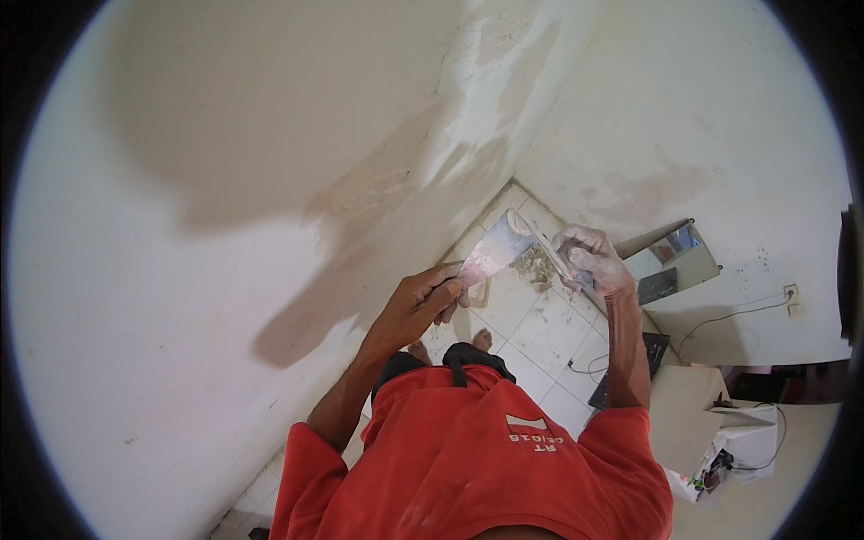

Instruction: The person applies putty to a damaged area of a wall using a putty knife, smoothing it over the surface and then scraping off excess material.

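Note:
My left hand [439, 295] grips a wide, flat putty knife [496, 251] by its lower end, the blade angled up to the right. Pale filler [519, 222] sits at the blade's far end. My right hand [594, 262], coated in white dust, is closed around a second putty knife [545, 244], seen nearly edge-on. The two blades meet or almost touch near their tips; I cannot tell which. To the left, a wall [499, 74] carries fresh white filler patches and fine cracks.
Two walls meet at a corner above a dirty tiled floor [540, 331]. A pale tray [480, 295] is partly hidden behind my left hand. On the right are a wall mirror [705, 260], a socket with a cable [790, 292], a dark flat panel [655, 347] and a box [688, 412].

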Motion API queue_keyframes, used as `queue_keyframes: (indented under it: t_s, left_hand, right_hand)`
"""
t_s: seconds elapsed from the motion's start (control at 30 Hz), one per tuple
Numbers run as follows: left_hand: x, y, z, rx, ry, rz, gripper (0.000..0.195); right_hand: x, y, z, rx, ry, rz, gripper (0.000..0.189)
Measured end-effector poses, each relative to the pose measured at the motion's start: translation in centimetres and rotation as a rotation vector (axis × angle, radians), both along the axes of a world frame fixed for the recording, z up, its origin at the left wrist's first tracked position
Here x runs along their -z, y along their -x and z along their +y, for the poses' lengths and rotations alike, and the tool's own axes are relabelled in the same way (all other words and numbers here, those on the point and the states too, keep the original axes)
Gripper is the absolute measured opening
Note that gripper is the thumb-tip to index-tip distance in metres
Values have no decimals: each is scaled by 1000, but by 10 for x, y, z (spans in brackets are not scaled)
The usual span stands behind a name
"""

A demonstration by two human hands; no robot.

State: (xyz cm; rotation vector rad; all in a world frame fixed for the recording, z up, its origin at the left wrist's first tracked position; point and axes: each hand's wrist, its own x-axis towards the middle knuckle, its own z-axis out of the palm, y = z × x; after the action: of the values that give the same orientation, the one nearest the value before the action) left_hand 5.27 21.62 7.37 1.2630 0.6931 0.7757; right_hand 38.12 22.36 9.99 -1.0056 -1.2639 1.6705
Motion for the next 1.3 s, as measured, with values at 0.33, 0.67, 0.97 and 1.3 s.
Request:
queue_keyframes:
  t_s: [0.33, 0.67, 0.97, 1.3]
  left_hand:
    - [5, 2, 4, -3, -87, 75, 33]
    - [3, 2, 3, -29, -123, 57, 35]
    - [-12, -9, -1, -197, -374, 280, 35]
    - [-45, 10, 3, -332, -904, 451, 46]
  right_hand:
    - [-5, 6, 8, 110, -13, -160, 30]
    - [17, -21, 11, 350, -129, -817, 27]
    - [-90, 29, -67, 361, -995, -1177, 27]
    - [-110, 41, -66, 542, -1333, -1353, 37]
